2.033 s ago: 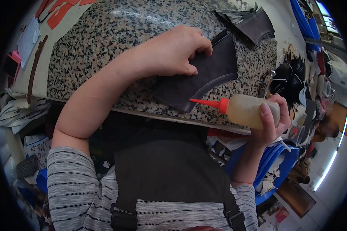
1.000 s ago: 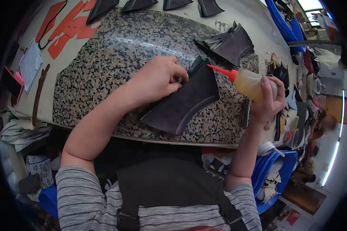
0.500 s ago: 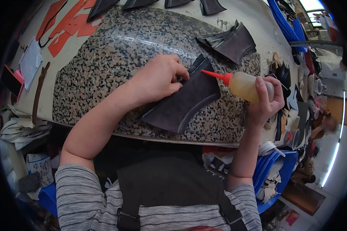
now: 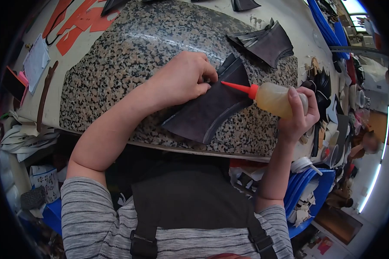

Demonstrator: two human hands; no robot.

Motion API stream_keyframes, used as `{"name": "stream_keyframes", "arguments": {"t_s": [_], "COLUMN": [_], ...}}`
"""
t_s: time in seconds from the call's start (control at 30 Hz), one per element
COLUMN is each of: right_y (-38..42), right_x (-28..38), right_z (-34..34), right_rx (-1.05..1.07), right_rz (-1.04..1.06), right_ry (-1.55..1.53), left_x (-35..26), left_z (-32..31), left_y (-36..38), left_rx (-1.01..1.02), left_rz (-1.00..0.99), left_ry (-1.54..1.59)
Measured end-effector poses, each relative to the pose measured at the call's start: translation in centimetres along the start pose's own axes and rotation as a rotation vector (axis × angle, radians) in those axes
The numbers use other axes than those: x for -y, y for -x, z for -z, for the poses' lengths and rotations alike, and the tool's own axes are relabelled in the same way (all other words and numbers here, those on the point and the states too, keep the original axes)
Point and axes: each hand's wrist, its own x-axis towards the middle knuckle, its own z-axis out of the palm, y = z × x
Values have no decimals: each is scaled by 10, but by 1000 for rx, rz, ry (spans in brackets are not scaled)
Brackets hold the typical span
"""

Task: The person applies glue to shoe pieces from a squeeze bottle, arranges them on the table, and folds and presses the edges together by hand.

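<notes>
The left hand (image 4: 183, 80) pins a dark leather piece (image 4: 212, 110) on the granite bench (image 4: 116, 56); the right hand (image 4: 300, 116), grip wrapped around a glue bottle (image 4: 274, 99), points its red nozzle at the leather.

On the granite surface (image 4: 116, 64), bare stone lies open from nine to twelve o'clock of the left grip (image 4: 181, 80). A stack of dark cut pieces (image 4: 266, 43) blocks at two o'clock.

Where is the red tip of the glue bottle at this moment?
The red tip lies over the dark leather piece, beside the left hand.
</notes>
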Motion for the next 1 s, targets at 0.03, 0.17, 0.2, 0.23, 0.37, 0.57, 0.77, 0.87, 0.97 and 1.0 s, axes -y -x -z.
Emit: {"name": "stream_keyframes", "arguments": {"t_s": [0.03,0.17,0.2,0.23,0.37,0.57,0.77,0.87,0.97,1.0], "right_y": [5,17,17,17,26,44,57,63,69,71], "right_x": [2,5,6,7,10,14,16,22,22,23], "right_z": [1,-3,-3,-3,-3,-8,-12,-17,-21,-23], "right_rx": [18,-6,-12,-16,27,61,99,111,137,144], "right_rz": [-2,23,23,22,17,-8,0,-24,-10,-14], "right_ry": [6,25,31,36,40,-26,-18,-31,-84,-98], "left_x": [1,4,3,3,5,4,7,7,8,8], "left_z": [0,-2,-1,-1,-1,-1,-3,-3,-4,-4], "left_y": [0,-1,-1,-1,-2,-2,-2,-2,-2,-2], "left_rx": [-1,-47,-50,-52,-87,-63,-79,-82,-95,-97], "left_rz": [1,-19,0,20,24,22,14,-1,-20,-20], "left_ry": [-3,19,38,57,90,45,15,24,28,26]}}
